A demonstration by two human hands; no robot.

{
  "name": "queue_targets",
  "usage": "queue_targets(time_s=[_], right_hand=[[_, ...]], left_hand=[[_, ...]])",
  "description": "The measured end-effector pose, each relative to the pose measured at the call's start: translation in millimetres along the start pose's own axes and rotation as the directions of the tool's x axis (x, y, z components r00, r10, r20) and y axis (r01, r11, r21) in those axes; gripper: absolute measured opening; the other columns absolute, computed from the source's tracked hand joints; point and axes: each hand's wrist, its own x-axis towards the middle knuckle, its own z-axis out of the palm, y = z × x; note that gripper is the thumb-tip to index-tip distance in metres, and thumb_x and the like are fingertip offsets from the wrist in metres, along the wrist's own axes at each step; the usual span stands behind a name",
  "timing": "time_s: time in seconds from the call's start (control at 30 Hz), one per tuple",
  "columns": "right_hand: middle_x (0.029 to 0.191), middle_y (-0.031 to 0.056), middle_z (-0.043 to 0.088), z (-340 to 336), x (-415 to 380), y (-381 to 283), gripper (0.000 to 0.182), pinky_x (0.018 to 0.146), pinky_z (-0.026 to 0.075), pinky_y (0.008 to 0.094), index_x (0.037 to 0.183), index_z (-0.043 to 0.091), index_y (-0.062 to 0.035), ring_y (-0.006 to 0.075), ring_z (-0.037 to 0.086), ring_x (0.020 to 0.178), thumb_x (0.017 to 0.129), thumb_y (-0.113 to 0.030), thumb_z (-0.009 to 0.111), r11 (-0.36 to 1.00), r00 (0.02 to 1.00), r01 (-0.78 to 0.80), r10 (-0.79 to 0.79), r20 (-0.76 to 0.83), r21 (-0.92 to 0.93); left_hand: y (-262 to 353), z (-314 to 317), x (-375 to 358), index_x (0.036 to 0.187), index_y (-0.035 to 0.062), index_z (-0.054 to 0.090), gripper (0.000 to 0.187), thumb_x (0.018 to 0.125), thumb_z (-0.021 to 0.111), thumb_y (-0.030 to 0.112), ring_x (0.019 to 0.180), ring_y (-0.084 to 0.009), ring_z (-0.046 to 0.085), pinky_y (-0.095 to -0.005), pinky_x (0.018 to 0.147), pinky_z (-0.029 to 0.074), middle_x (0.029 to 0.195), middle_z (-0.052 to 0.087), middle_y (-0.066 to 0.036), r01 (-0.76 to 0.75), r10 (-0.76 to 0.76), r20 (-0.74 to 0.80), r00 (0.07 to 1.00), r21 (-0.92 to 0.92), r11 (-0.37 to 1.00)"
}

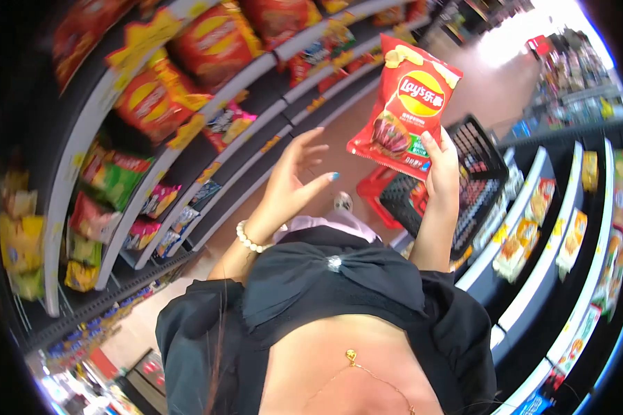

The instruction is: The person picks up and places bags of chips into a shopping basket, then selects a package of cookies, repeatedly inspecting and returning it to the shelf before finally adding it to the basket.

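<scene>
Up at the centre right, my right hand (441, 162) grips a red Lay's potato chip bag (394, 124) by its lower right edge, the printed front facing me. My left hand (296, 173) is raised to the left of the bag, apart from it, with fingers spread and nothing in them. A pearl bracelet (248, 238) circles that wrist. Below and behind the bag is a black shopping basket (481, 138) with a grid wall, partly hidden by my right forearm. A red frame or handle (375, 197) shows beside it.
Curved shelves (93, 124) on the left carry red Lay's bags (214, 45), a green snack bag (118, 176) and yellow packs (22, 242). On the right, more shelves (564, 228) hold packaged food (518, 249). The aisle floor (488, 83) runs ahead between them.
</scene>
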Motion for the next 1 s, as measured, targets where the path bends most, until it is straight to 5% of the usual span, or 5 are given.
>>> queue_targets(time_s=[0.13, 0.33, 0.5, 0.73, 1.0], right_hand=[[0.115, 0.0105, 0.058, 93, 6, -7, 0.047, 0.092, 0.043, 0.0299, 0.122, 0.047, 0.0054, 0.0153, 0.056, 0.104, 0.084, -0.014, 0.067, 0.998, 0.952, 0.069, -0.061, 0.299, -0.014], [0.124, 0.0139, 0.052, 218, -9, -15, 0.065, 0.098, 0.04, 0.0332, 0.132, 0.035, 0.0051, 0.0194, 0.051, 0.113, 0.081, -0.014, 0.069, 0.979, 0.833, 0.203, -0.186, 0.521, 0.025], [0.126, 0.0179, 0.049, 307, -29, -27, 0.093, 0.097, 0.041, 0.035, 0.142, 0.018, -0.0007, 0.0236, 0.05, 0.117, 0.069, -0.003, 0.076, 0.913, 0.573, 0.386, -0.349, 0.741, 0.132], [0.121, 0.0152, 0.053, 418, -22, -30, 0.074, 0.091, 0.045, 0.0309, 0.138, 0.027, -0.0015, 0.0196, 0.055, 0.109, 0.076, 0.0, 0.067, 0.92, 0.458, 0.359, -0.322, 0.829, 0.159], [0.118, 0.0131, 0.054, 501, 2, -2, 0.072, 0.087, 0.047, 0.0293, 0.138, 0.029, -0.004, 0.0166, 0.057, 0.103, 0.077, -0.005, 0.069, 0.848, 0.433, 0.489, -0.439, 0.787, 0.204]], left_hand=[[23, -34, -25, 0.132, 0.0027, 0.042, 0.059, 0.079, 0.066, 0.001, 0.117, -0.0236, 0.051, -0.0369, 0.097, 0.043, 0.133, 0.046, -0.013, -0.166, 0.145, -0.199, 0.969, -0.089, 0.982], [62, -100, -74, 0.124, 0.0026, 0.054, 0.044, 0.081, 0.06, -0.003, 0.122, -0.0248, 0.047, -0.0347, 0.097, 0.045, 0.133, 0.046, -0.017, -0.32, 0.417, -0.428, 0.802, 0.281, 0.905], [103, -149, -105, 0.122, -0.0023, 0.053, 0.041, 0.082, 0.053, -0.01, 0.121, -0.023, 0.047, -0.0318, 0.095, 0.045, 0.135, 0.043, -0.018, -0.418, 0.546, -0.56, 0.623, 0.351, 0.838], [129, -201, -129, 0.139, 0.0017, 0.031, 0.062, 0.082, 0.054, -0.008, 0.118, -0.0211, 0.048, -0.0325, 0.097, 0.042, 0.143, 0.032, -0.016, -0.486, 0.636, -0.679, 0.367, 0.443, 0.754], [94, -206, -162, 0.142, 0.0049, 0.023, 0.068, 0.081, 0.053, -0.007, 0.118, -0.0257, 0.049, -0.0359, 0.095, 0.042, 0.143, 0.031, -0.014, -0.313, 0.518, -0.716, 0.467, 0.414, 0.855]])
